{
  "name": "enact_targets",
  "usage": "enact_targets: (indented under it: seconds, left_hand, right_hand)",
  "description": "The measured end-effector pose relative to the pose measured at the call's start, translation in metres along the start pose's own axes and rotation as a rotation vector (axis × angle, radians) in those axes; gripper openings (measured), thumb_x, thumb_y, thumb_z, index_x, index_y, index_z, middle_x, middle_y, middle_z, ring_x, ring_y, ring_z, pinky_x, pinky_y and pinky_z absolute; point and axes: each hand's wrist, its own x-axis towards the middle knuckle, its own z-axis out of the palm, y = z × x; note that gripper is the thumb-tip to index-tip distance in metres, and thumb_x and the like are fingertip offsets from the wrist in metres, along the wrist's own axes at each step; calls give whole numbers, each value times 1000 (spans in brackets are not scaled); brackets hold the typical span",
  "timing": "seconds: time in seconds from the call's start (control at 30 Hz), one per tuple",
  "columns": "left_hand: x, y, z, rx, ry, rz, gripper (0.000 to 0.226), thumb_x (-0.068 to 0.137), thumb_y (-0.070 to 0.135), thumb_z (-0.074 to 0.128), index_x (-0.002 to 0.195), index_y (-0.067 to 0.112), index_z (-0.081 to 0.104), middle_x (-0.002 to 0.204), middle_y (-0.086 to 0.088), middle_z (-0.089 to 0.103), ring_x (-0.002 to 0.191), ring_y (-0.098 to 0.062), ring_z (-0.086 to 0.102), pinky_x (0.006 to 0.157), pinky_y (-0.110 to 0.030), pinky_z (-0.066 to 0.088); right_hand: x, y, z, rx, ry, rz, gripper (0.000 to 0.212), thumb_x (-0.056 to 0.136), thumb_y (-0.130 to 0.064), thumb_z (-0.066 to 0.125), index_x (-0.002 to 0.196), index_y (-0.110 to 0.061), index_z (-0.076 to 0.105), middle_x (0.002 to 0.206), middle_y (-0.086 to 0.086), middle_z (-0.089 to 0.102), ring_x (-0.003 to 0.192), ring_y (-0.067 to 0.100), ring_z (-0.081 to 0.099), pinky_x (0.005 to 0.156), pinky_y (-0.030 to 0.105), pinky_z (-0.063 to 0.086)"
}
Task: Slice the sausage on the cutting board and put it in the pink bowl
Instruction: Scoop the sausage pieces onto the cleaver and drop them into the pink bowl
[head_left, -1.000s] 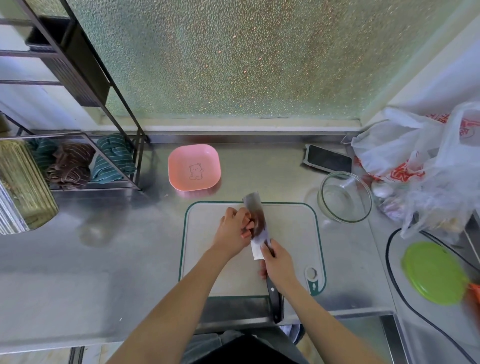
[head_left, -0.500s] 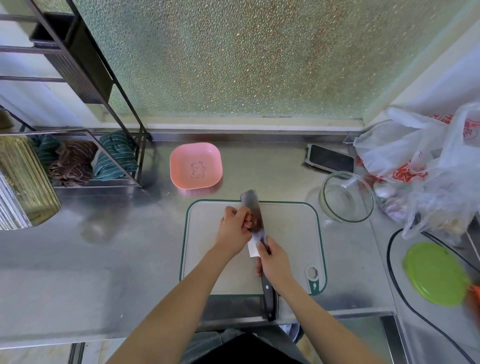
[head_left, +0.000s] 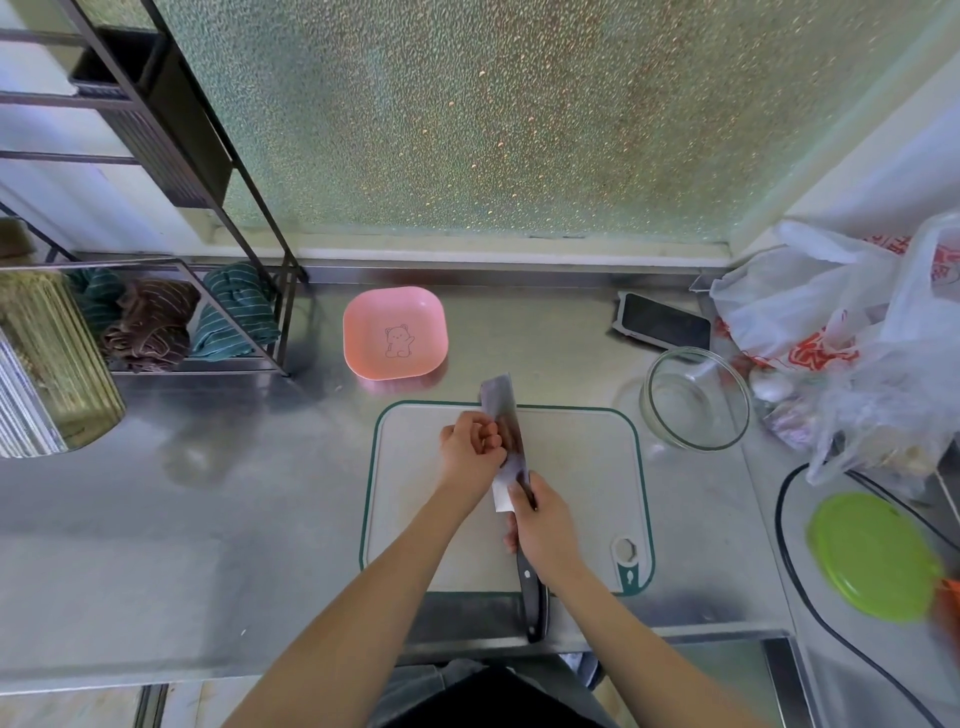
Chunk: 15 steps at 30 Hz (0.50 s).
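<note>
Sausage (head_left: 511, 434) seemingly pinned by curled left hand (head_left: 470, 451); right hand (head_left: 540, 525) grips cleaver (head_left: 506, 431).

Pink bowl (head_left: 395, 332) with bear drawing; green-rimmed white cutting board (head_left: 582, 467)

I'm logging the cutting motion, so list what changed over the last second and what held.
The knife slid a little away from the person, its tip now reaching past the far edge of the cutting board, and the right hand went with it. The left hand kept its grip on the sausage, which is mostly hidden. The pink bowl is still empty, and the glass bowl stayed put.
</note>
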Motion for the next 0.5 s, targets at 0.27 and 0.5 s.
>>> enact_targets:
  seconds: [0.27,0.5]
  left_hand:
    - [13,1,2,-372,28,-234,16,91,6,42,81,16,49,64,-7,47,51,-17,41,53,-26,39]
    - [10,10,-8,-597,64,-425,28,74,-6,29,58,14,41,54,-4,30,39,-14,19,49,-25,18]
  right_hand:
    - [-4,0,0,-41,18,-62,12,98,-24,42,91,-20,51,66,9,51,50,16,49,46,23,46]
    - [-3,0,-3,-72,25,-79,14,98,-23,43,88,-20,54,64,6,50,48,14,49,49,28,46]
